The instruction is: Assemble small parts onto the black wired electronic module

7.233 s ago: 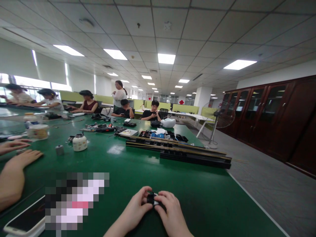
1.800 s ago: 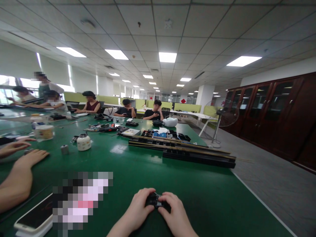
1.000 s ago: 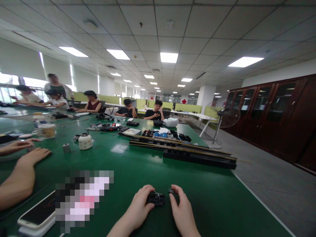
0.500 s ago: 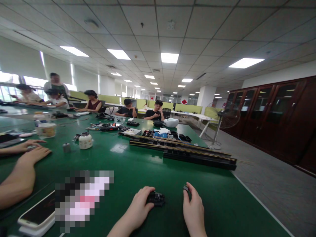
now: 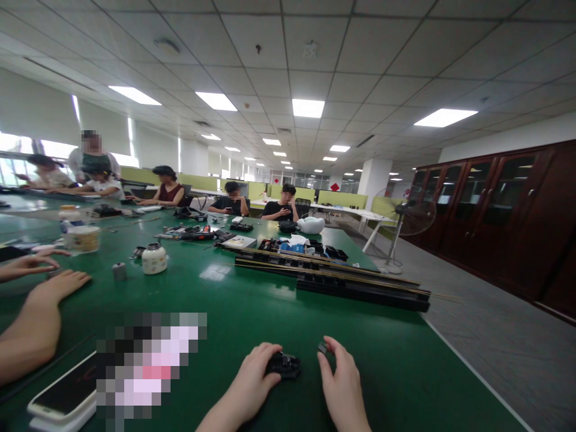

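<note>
A black device with small parts on its upper side (image 5: 285, 365) rests low over the green table (image 5: 216, 312), near its front edge. My left hand (image 5: 252, 381) grips its left side, thumb in front and fingers behind. To the right, my right hand (image 5: 341, 378) pinches a small dark grey piece (image 5: 322, 348) between thumb and index finger. A gap of bare table separates this piece from the black device. The details of both parts are too small to make out.
Long black rails (image 5: 360, 291) lie beyond my hands. A phone (image 5: 67, 384) is at the lower left, with another person's hands (image 5: 58, 288) behind it. A white jar (image 5: 153, 259), a grey cylinder (image 5: 119, 272) and a tub (image 5: 85, 239) stand at the left. Tools (image 5: 193, 234) lie farther back.
My right hand has moved left with the small grey piece, closer to the black device. My left hand keeps its hold in nearly the same place.
</note>
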`<state>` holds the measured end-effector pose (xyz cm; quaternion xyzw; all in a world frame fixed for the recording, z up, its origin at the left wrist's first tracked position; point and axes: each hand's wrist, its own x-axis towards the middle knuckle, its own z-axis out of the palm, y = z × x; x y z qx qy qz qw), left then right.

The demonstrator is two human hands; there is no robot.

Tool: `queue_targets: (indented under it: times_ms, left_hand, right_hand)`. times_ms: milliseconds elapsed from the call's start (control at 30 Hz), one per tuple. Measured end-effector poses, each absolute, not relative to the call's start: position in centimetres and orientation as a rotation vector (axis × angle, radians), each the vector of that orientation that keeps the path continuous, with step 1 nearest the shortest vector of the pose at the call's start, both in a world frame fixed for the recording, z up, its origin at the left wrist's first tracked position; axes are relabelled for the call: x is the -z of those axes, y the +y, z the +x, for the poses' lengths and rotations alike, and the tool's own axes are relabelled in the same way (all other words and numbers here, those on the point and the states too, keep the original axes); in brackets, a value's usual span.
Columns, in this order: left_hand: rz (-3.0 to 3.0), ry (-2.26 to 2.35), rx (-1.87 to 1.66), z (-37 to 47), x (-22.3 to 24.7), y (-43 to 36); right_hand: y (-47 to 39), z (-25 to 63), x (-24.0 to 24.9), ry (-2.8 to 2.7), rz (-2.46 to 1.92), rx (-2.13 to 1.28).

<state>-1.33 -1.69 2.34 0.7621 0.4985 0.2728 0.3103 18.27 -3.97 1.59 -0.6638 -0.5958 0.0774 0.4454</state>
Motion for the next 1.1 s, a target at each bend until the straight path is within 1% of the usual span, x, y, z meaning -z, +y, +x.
queue_targets:
  times_ms: [133,300,433,667,1100]
  left_hand:
    - [2.022,1.328,-0.734,-1.2,-2.2,-1.6]
    - [2.063,1.340,-0.735,-1.1,-2.0,-1.5]
    - [2.079,1.352,-0.718,-1.1,-2.1,-1.6]
    - [2.085,1.335,-0.723,-1.0,-2.3,-1.7]
    - [2.086,1.320,-0.730,-1.1,-2.2,-1.7]
  right_hand:
    - [-4.4,16.8,-2.0,-1.697,-1.553,-0.333]
    - [-5.0,15.5,-2.7,-1.785,-1.391,-0.476]
    - [-5.0,15.4,-2.8,-1.789,-1.319,-0.435]
    - [-4.8,15.1,-2.5,-1.941,-1.533,-0.371]
    - [-4.9,15.2,-2.4,-1.956,-1.543,-0.338]
